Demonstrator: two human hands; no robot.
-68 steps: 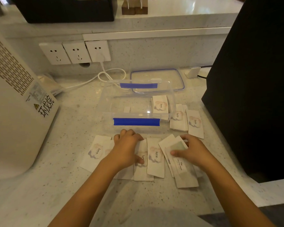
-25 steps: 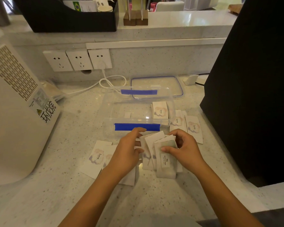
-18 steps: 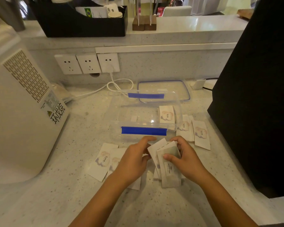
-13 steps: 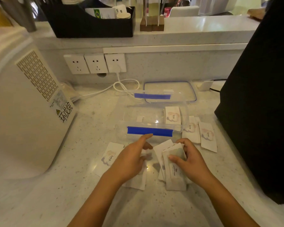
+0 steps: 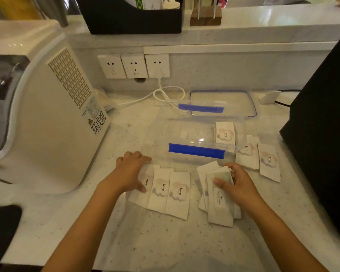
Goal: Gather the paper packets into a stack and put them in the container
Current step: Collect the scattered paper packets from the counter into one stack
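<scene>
paper packets are mid-gathering: the right hand point(image 5: 241, 185) pinches a partial stack point(image 5: 218, 195) between thumb and fingers, the left hand point(image 5: 132, 171) lies flat, fingers together, on three loose packets point(image 5: 165, 190), which next slide rightward toward that stack, then the clear container point(image 5: 200, 134) beyond the fingertips.

Dim warm indoor light, soft shadows, glare on the upper ledge point(image 5: 273, 14), wide-angle bowing at edges, slight softness
</scene>
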